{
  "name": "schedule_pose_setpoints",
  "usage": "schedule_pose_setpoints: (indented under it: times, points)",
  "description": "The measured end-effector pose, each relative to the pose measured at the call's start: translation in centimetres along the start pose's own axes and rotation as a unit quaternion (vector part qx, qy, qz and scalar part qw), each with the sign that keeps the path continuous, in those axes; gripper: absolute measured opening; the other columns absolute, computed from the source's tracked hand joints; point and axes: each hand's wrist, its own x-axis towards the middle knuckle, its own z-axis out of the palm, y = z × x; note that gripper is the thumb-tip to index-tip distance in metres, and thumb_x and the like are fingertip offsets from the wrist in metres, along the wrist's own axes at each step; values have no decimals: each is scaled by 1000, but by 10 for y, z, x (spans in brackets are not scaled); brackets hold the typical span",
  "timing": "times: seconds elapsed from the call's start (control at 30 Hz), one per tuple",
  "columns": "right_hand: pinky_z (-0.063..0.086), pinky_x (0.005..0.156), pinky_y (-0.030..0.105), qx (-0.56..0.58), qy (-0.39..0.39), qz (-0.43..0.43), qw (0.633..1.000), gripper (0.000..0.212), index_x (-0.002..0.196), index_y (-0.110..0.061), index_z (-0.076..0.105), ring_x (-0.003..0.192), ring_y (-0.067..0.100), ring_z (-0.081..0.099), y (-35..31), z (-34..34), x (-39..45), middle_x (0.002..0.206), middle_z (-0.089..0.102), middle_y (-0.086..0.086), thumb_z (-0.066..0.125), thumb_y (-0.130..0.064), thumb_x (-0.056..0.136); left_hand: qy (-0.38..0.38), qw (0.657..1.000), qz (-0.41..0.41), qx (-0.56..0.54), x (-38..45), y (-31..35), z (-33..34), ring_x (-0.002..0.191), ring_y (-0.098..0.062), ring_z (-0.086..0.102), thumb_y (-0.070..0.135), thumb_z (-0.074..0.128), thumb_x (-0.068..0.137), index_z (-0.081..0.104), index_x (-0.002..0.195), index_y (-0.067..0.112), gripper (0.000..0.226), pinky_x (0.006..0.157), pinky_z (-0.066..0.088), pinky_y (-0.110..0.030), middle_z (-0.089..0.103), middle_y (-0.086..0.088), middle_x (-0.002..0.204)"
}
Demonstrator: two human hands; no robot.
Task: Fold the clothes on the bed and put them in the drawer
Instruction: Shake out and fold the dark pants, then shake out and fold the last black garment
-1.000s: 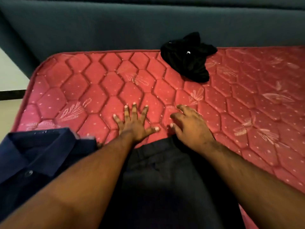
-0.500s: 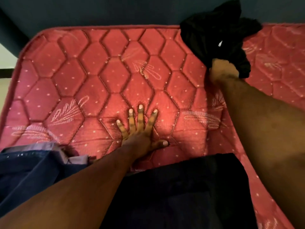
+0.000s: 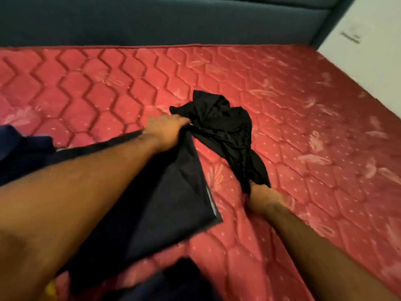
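- Folded dark trousers (image 3: 165,213), lower centre of the frame, lie under the left forearm; a tug there could undo their fold.
- Right hand (image 3: 263,198), lower right, has its fingers curled round one end of the black garment (image 3: 223,127).
- Left hand (image 3: 167,131), mid-frame, pinches the garment's other edge; the crumpled middle may tangle when spread on the mattress (image 3: 303,127).
- The drawer is out of view.
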Motion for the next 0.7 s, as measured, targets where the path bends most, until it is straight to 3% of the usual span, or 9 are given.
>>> schedule_pose_setpoints:
  times: [0.07,0.13,0.23,0.3,0.43,0.53,0.6,0.67,0.7]
  points:
    - [47,93,40,12,-7,-2,1000,41,132,-19,47,116,34,59,19,27,-51,128,60,12,44,-26,92,53,988,141,19,-46,95,3,132,-20,44,21,46,84,48,136,35,55,105,33,-47,50,8,139]
    - [47,93,37,28,-27,-9,999,36,126,-14,53,117,33,58,35,52,-108,128,60,12,45,-25,92,25,978,207,-5,-103,172,26,128,-22,48,21,45,82,52,135,33,55,104,37,-44,54,5,136]
    - [47,96,38,93,-86,-35,991,40,127,-13,56,119,30,58,48,84,-188,130,59,12,50,-25,89,-140,968,200,-60,-202,247,73,126,-31,51,9,52,87,49,141,24,55,102,43,-42,51,-9,139]
    - [45,98,38,129,-115,-71,982,43,131,-12,55,122,29,56,59,107,-245,134,57,12,51,-24,90,-155,973,170,16,-272,271,99,121,-34,52,15,51,92,49,139,29,49,96,45,-43,46,-10,133]
    - [48,94,37,149,-28,-49,987,37,124,-14,59,117,32,59,89,144,-341,127,60,12,55,-27,89,-32,985,105,133,-375,273,104,114,-31,51,29,47,95,62,121,29,30,90,40,-41,49,-7,123]
    - [47,90,38,155,102,-82,979,33,116,-18,63,110,33,58,110,138,-395,124,53,8,60,-32,86,90,973,134,164,-420,272,76,101,-31,58,36,68,68,73,89,26,23,82,49,-43,58,-7,118]
    - [47,84,35,177,153,-137,963,30,108,-17,66,104,30,58,122,118,-413,115,54,6,65,-36,84,160,963,180,121,-431,271,52,116,-33,56,41,64,61,73,75,24,24,93,46,-54,59,-7,130]
    - [43,70,31,216,162,-180,946,22,92,-15,69,93,26,62,140,87,-428,97,62,5,71,-34,80,194,955,223,24,-443,268,24,129,-25,50,47,55,62,71,69,24,28,105,29,-62,62,4,130]
    - [40,65,31,213,163,-195,943,20,87,-16,69,87,24,63,149,71,-436,88,64,3,73,-33,78,191,951,238,-47,-449,265,9,131,-15,47,48,54,63,71,71,22,31,112,17,-57,65,10,124]
